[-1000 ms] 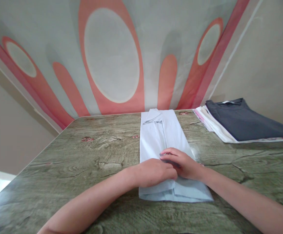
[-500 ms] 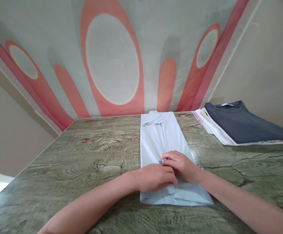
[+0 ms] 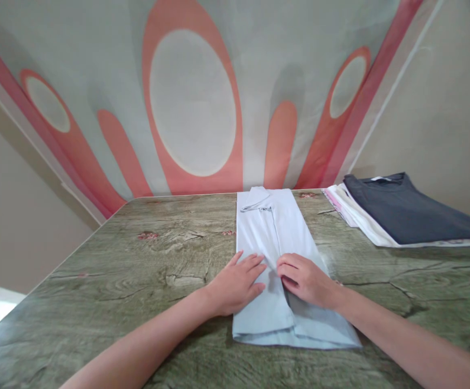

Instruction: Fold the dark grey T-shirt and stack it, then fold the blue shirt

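So we've got a wood-grain surface [image 3: 138, 270] with a greenish tint, running out to a corner at about 9 o'clock; behind it hangs a grey backdrop [image 3: 194, 102] with big salmon-and-white ovals. Moving in from the left, our left hand [image 3: 235, 281] lies palm down on the left half of the light blue shirt [image 3: 275, 237], fingers [image 3: 251, 262] straight and slightly spread, pointing toward 1 o'clock, pressing flat and not pinching anything; just beside it, across the middle seam of the shirt, our right hand [image 3: 303, 278] rests on the right half, fingers curled in and held close together, tips pointing at 9 o'clock toward the left hand; we can't tell if they're nipping the fabric edge or just pushing on it. The shirt itself is folded into a long narrow strip dead centre on the surface, collar end at 12 o'clock, hem nearest us. Over at 2 o'clock, well apart from the hands, sits a stack of folded clothes [image 3: 405, 210]; dark navy on top, white ones under it.
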`<state>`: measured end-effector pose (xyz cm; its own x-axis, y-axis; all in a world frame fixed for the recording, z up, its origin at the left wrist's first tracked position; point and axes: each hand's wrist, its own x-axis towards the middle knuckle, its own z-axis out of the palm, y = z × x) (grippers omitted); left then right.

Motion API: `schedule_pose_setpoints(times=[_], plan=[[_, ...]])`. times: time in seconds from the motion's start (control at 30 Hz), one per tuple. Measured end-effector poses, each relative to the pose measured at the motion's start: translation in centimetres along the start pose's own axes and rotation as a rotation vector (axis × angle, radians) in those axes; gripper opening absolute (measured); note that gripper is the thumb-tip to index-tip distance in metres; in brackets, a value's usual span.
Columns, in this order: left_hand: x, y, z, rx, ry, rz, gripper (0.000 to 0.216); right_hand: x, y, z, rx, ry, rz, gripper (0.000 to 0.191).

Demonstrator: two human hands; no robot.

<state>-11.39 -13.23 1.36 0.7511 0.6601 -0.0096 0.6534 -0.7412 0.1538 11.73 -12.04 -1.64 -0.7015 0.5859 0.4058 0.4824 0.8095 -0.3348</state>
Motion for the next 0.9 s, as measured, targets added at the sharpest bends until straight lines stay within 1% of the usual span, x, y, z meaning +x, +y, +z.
schedule_pose_setpoints(times=[0.2,0.33,0.47,0.67,0.9], plan=[[-0.4,0.1,0.2,0.012,-0.035,0.028,0.057,-0.1,-0.1,-0.3,-0.077,-0.012,-0.023,0.014],[-0.8,0.4,0.2,-0.027,-0.053,0.040,0.067,0.0,-0.5,-0.8,-0.114,-0.060,-0.029,0.014],[-1.0,0.6,-0.1,-0.063,-0.062,0.068,0.071,0.1,-0.7,-1.0,-0.095,-0.105,-0.004,0.015],[-0.9,0.8,-0.3,-0.100,-0.055,0.094,0.068,-0.2,-0.7,-1.4,-0.080,-0.153,-0.035,0.017],[-0.9,0.8,-0.5,-0.111,-0.063,0.092,0.065,-0.1,-2.3,-2.6,-0.048,-0.247,-0.158,0.022]])
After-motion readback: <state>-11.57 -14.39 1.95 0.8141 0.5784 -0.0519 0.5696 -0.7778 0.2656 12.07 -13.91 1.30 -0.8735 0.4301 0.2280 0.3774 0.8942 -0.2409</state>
